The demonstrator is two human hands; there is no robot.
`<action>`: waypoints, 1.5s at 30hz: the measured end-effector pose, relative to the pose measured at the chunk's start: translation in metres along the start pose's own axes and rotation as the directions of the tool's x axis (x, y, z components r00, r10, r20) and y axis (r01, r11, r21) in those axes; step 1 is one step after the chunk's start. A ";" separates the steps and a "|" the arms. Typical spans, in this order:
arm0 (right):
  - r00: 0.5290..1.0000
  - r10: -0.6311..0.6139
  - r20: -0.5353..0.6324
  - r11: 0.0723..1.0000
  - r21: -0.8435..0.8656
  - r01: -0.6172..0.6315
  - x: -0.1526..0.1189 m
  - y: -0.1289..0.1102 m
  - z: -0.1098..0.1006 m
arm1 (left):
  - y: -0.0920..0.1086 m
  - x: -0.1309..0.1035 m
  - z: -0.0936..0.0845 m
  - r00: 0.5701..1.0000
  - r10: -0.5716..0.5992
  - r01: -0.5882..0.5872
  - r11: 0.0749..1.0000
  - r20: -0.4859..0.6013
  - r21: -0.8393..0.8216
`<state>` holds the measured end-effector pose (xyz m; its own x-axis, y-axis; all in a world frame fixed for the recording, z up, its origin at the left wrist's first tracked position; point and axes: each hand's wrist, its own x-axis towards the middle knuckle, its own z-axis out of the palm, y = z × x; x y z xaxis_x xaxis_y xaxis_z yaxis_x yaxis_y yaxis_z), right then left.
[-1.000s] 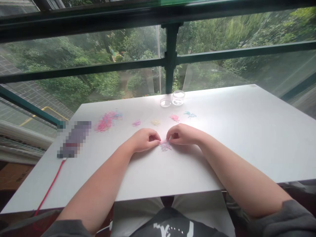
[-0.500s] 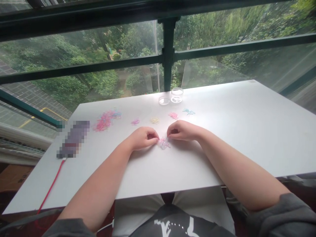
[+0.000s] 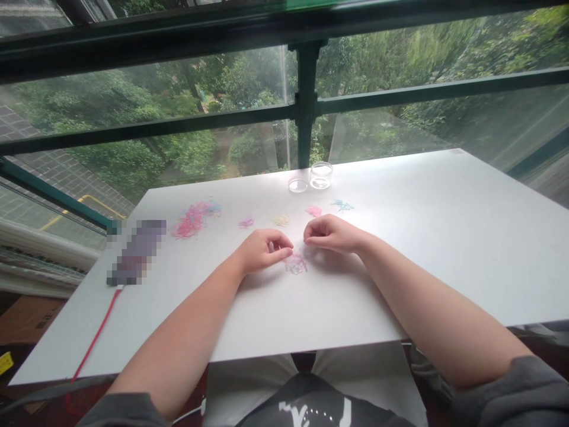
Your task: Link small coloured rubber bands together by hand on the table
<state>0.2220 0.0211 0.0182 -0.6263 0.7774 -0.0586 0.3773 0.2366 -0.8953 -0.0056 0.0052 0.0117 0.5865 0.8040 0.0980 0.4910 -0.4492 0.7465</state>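
Note:
A small loose pile of pink, lilac and clear rubber bands (image 3: 296, 264) lies on the white table in front of me. At its left edge is my left hand (image 3: 265, 249), thumb and index fingertips nearly together in a pinch. Just above the pile on the right, my right hand (image 3: 331, 234) has its fingers curled and pressed against the thumb. Whatever either pinch holds is too small to make out. Beyond my hands lie little groups of bands: purple (image 3: 246, 222), pale yellow (image 3: 281, 220), pink (image 3: 313, 210) and blue (image 3: 342, 205).
A bigger mixed heap of bands (image 3: 193, 219) is at the left. A clear round jar (image 3: 320, 176) and its lid (image 3: 297, 185) stand at the table's (image 3: 444, 249) far edge, by the window. At left lies a blurred-out phone-like object (image 3: 137, 252) with a red cable (image 3: 95, 335).
My fingertips have lifted slightly off the pile, the left ones moving a little right. The bands in the pile lie more spread out. The view has tilted slightly.

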 end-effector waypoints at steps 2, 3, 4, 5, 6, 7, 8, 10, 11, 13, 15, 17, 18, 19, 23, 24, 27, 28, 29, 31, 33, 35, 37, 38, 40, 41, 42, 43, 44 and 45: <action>1.000 -0.014 -0.009 1.000 0.022 0.014 0.001 0.000 0.003 | 0.002 0.001 0.003 0.999 0.032 -0.031 0.999 -0.041 0.007; 1.000 -0.021 -0.013 0.999 0.025 0.022 0.001 0.000 0.005 | 0.002 0.001 0.005 0.998 0.044 -0.043 0.999 -0.055 0.014; 0.999 -0.028 -0.018 0.999 0.025 0.029 0.001 -0.001 0.006 | 0.003 0.002 0.006 0.996 0.052 -0.051 0.998 -0.068 0.021; 0.999 -0.035 -0.025 0.999 0.022 0.036 0.001 -0.001 0.008 | 0.003 0.002 0.007 0.995 0.056 -0.054 0.998 -0.079 0.029; 0.998 -0.042 -0.036 0.999 0.020 0.043 0.002 0.000 0.010 | 0.003 0.002 0.008 0.994 0.059 -0.056 0.998 -0.090 0.035; 0.997 -0.050 -0.051 0.998 0.020 0.051 0.002 0.000 0.012 | 0.004 0.003 0.008 0.993 0.059 -0.055 0.998 -0.100 0.039; 0.996 -0.059 -0.067 0.998 0.021 0.061 0.003 0.001 0.014 | 0.003 0.003 0.008 0.992 0.058 -0.054 0.998 -0.107 0.040; 0.992 -0.081 -0.095 0.996 0.023 0.084 0.004 0.003 0.017 | 0.003 0.003 0.008 0.992 0.058 -0.053 0.998 -0.115 0.041; 0.990 -0.095 -0.105 0.995 0.022 0.097 0.005 0.004 0.018 | 0.003 0.003 0.008 0.992 0.056 -0.052 0.998 -0.117 0.040; 0.985 -0.117 -0.126 0.993 0.011 0.119 0.005 0.005 0.018 | 0.002 0.003 0.007 0.992 0.050 -0.046 0.998 -0.116 0.039; 0.982 -0.124 -0.143 0.992 -0.022 0.122 0.004 0.004 0.014 | 0.001 0.002 0.006 0.992 0.041 -0.037 0.999 -0.118 0.038; 0.985 -0.118 -0.127 0.989 -0.106 0.104 0.001 0.002 0.010 | -0.001 0.002 0.005 0.991 0.028 -0.023 0.999 -0.129 0.036; 0.988 -0.113 -0.103 0.981 -0.168 0.095 -0.001 0.001 0.007 | -0.001 0.002 0.005 0.990 0.020 -0.015 0.999 -0.136 0.035; 0.992 -0.108 -0.071 0.969 -0.233 0.089 -0.002 -0.001 0.005 | -0.002 0.002 0.004 0.990 0.012 -0.007 0.999 -0.143 0.034; 0.994 -0.110 0.024 0.930 -0.350 0.111 -0.006 -0.004 0.002 | -0.003 0.002 0.002 0.988 -0.021 0.025 0.999 -0.153 0.021; 0.993 -0.120 0.022 0.936 -0.332 0.120 -0.006 -0.004 0.004 | -0.003 0.002 0.002 0.988 -0.026 0.029 0.999 -0.150 0.017; 0.988 -0.150 -0.035 0.960 -0.245 0.137 -0.003 -0.002 0.010 | -0.003 0.002 0.003 0.990 -0.030 0.031 1.000 -0.137 0.006; 0.986 -0.155 -0.056 0.966 -0.217 0.139 -0.001 -0.001 0.012 | -0.003 0.002 0.003 0.990 -0.030 0.030 1.000 -0.134 0.004; 0.985 -0.156 -0.074 0.971 -0.193 0.140 0.000 0.000 0.014 | -0.003 0.002 0.004 0.991 -0.029 0.030 1.000 -0.133 0.004; 0.984 -0.155 -0.092 0.979 -0.149 0.140 0.002 0.003 0.017 | -0.003 0.003 0.004 0.991 -0.028 0.029 1.000 -0.131 0.006; 0.984 -0.147 -0.097 0.984 -0.112 0.136 0.003 0.004 0.019 | -0.003 0.003 0.005 0.991 -0.026 0.027 1.000 -0.133 0.011; 0.986 -0.134 -0.098 0.988 -0.086 0.126 0.003 0.005 0.020 | -0.003 0.003 0.005 0.991 -0.022 0.025 1.000 -0.134 0.014; 0.988 -0.121 -0.097 0.991 -0.072 0.114 0.003 0.004 0.020 | -0.003 0.004 0.006 0.991 -0.020 0.022 1.000 -0.135 0.016; 0.988 -0.116 -0.099 0.992 -0.068 0.110 0.003 0.004 0.021 | -0.004 0.004 0.006 0.990 -0.018 0.020 1.000 -0.136 0.016; 0.988 -0.116 -0.107 0.992 -0.064 0.109 0.003 0.003 0.021 | -0.004 0.004 0.007 0.989 -0.012 0.015 1.000 -0.148 0.017; 0.987 -0.118 -0.112 0.992 -0.063 0.111 0.004 0.002 0.022 | -0.004 0.004 0.007 0.988 -0.008 0.011 1.000 -0.155 0.017; 0.986 -0.119 -0.115 0.992 -0.062 0.113 0.004 0.002 0.022 | -0.004 0.004 0.007 0.987 -0.003 0.006 1.000 -0.162 0.018; 0.986 -0.120 -0.117 0.992 -0.060 0.113 0.004 0.001 0.023 | -0.004 0.004 0.008 0.986 0.003 0.001 1.000 -0.169 0.019; 0.986 -0.118 -0.119 0.992 -0.057 0.112 0.004 0.001 0.023 | -0.003 0.004 0.008 0.985 0.007 -0.003 1.000 -0.173 0.019; 0.986 -0.115 -0.120 0.993 -0.055 0.109 0.004 0.002 0.023 | -0.003 0.004 0.008 0.984 0.009 -0.005 1.000 -0.176 0.020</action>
<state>0.2040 0.0113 0.0062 -0.5791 0.8093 0.0983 0.3434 0.3515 -0.8709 0.0007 0.0071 0.0049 0.4682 0.8561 0.2190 0.5005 -0.4612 0.7327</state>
